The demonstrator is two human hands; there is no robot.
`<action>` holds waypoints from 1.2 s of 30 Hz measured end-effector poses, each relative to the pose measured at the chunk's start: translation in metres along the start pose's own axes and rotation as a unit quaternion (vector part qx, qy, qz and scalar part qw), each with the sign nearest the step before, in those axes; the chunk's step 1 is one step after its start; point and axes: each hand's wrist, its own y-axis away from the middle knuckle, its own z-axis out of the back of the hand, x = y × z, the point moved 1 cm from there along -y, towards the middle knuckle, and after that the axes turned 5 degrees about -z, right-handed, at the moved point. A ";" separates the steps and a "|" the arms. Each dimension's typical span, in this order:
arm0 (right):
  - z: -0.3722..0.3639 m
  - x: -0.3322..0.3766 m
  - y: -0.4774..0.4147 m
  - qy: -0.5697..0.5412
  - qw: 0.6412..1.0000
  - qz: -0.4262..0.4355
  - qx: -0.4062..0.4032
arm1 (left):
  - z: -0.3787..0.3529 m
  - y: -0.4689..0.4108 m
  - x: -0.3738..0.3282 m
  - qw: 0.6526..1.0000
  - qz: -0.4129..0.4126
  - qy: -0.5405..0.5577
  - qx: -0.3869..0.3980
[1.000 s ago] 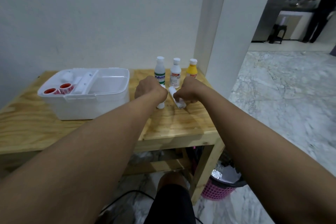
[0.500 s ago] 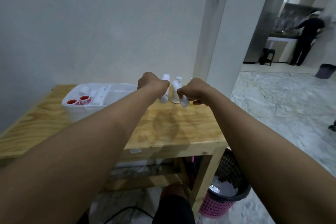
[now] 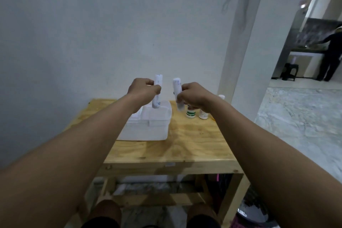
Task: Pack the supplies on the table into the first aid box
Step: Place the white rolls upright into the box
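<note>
Hands raised side by side above the wooden table [image 3: 194, 146], arms stretched forward from the bottom corners of the view. Left hand [image 3: 143, 89] clenched around a white tube [image 3: 157, 91], roughly upright, upper end poking above the fist, lower end hanging below it. Right hand [image 3: 193, 94] clenched around a second white tube [image 3: 177, 90], also near upright, leaning slightly, just beside the first but apart from it. Both tubes lifted clear of the tabletop; blurred, so any print on them unreadable.

First aid box [image 3: 146, 126] white, lid off or open, on the left half of the table toward the wall; lower end of the left tube lined up over its rear right corner in this view. Interior largely hidden behind the left forearm, contents not readable.

Bottles on the table to the right of the box, partly hidden by the right hand: 1 white with a green band [image 3: 190, 114], 1 white [image 3: 203, 115] just beside it, and a white cap [image 3: 221, 96] showing above the right wrist.

Below the tabletop, a lower shelf, 2 knees at the bottom edge, and a pink basket [image 3: 248, 218] with a dark rim at the table's right leg. Far right, through a doorway, a person in dark clothes [image 3: 331, 57] at a counter, well apart from the table.
</note>
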 end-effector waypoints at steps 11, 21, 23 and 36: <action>-0.034 0.019 -0.019 -0.024 0.999 0.029 0.016 | 0.034 -0.017 0.030 0.999 -0.025 -0.039 0.013; -0.054 0.012 -0.029 0.063 0.994 0.086 -0.033 | 0.035 -0.019 0.033 0.990 -0.071 -0.115 0.047; -0.056 0.011 -0.030 0.064 0.993 0.091 -0.043 | 0.033 -0.021 0.035 0.989 -0.076 -0.121 0.045; -0.057 0.002 -0.032 0.114 0.987 0.108 -0.027 | 0.032 -0.021 0.033 0.969 -0.142 -0.181 0.092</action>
